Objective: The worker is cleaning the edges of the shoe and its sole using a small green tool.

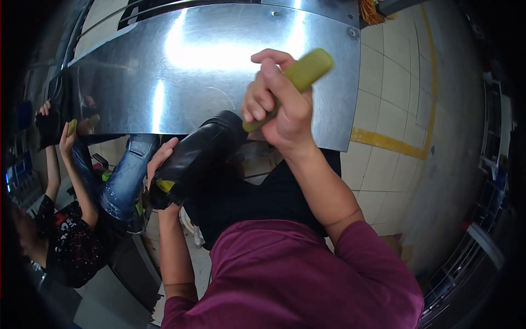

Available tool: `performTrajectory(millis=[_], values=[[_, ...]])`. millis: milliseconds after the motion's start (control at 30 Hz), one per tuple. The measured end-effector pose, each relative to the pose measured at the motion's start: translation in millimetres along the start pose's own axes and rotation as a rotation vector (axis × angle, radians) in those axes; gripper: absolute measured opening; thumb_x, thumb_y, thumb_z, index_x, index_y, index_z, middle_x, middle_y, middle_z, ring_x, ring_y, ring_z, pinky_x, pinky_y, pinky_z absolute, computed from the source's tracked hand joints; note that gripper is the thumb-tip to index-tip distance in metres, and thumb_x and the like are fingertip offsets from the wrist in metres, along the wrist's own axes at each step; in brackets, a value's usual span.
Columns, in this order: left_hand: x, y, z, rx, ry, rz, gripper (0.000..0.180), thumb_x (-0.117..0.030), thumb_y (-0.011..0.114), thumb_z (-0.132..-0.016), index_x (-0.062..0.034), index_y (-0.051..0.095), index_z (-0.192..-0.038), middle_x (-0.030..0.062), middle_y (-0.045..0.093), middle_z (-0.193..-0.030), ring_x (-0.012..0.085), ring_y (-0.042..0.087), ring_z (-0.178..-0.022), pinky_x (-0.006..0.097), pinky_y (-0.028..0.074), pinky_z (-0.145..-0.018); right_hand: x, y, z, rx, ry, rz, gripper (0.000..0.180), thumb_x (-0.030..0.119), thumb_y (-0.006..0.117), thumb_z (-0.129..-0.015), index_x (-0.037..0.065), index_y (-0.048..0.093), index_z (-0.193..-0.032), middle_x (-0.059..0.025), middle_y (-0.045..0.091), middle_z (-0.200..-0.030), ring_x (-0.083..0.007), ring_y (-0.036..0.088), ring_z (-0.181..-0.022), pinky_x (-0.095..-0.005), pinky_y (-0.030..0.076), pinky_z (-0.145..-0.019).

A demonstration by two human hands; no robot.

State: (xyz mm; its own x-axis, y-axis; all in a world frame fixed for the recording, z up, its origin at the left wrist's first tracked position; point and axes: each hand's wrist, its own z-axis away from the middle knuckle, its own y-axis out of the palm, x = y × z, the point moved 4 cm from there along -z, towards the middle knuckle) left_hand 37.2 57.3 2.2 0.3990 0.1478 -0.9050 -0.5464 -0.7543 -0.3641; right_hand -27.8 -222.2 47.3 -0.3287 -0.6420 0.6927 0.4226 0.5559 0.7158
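Observation:
My left hand [158,160] grips a black, glossy boot-shaped item [200,147], probably a boot, from its lower left side. It is tilted over my lap, its dark collar-like end toward the table edge and a yellow-green patch near my left hand. My right hand [285,107] is closed round an oblong olive-green block [311,68], perhaps a sponge. One end of the block sticks out above my thumb. The other end points down at the collar-like end of the black item; whether they touch I cannot tell.
A shiny steel table [126,82] lies in front of me. At the left, a co-worker in a dark patterned shirt [74,241] holds a black item [49,129] and a similar green block [72,128]. Yellow floor tape [389,142] runs along the tiles to the right.

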Motion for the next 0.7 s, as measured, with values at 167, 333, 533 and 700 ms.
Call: performTrajectory(millis=[167,333,533,700], values=[[-3,7,0,-0.007,-0.032,0.050,0.087,-0.026,0.096,-0.071,-0.0090,0.046,-0.141,0.0212,0.057,-0.142,0.0355,0.056,-0.133,0.048,0.043,-0.115,-14,-13,1,-0.084,0.074,-0.262,0.021,0.024,0.063,-0.103,0.004,0.060,-0.100,0.0009,0.040,-0.057,-0.0105,0.042,-0.045,-0.0288,0.038,-0.045],[7,7,0,-0.018,-0.040,0.099,0.086,-0.029,0.095,-0.073,-0.0099,0.046,-0.141,0.0219,0.056,-0.143,0.0353,0.055,-0.133,0.049,0.043,-0.114,-22,-12,3,-0.076,0.139,-0.269,0.020,0.024,0.055,-0.106,0.007,0.060,-0.097,0.0015,0.038,-0.055,-0.0103,0.038,-0.042,-0.0293,0.037,-0.043],[8,6,-1,-0.028,0.014,0.172,0.054,-0.017,0.081,-0.088,-0.0093,0.053,-0.133,0.0246,0.057,-0.142,0.0371,0.056,-0.132,0.049,0.041,-0.115,-17,14,-2,-0.173,0.192,-0.026,0.020,0.025,0.062,-0.103,0.006,0.060,-0.097,0.0018,0.040,-0.056,-0.0082,0.038,-0.042,-0.0266,0.035,-0.041],[18,8,6,-0.105,0.037,0.117,0.040,-0.016,0.074,-0.092,-0.0062,0.058,-0.126,0.0231,0.065,-0.134,0.0347,0.063,-0.127,0.049,0.036,-0.119,-28,22,-21,-0.148,0.384,0.170,0.021,0.024,0.067,-0.101,0.005,0.059,-0.095,0.0029,0.039,-0.056,-0.0072,0.038,-0.041,-0.0252,0.033,-0.039]])
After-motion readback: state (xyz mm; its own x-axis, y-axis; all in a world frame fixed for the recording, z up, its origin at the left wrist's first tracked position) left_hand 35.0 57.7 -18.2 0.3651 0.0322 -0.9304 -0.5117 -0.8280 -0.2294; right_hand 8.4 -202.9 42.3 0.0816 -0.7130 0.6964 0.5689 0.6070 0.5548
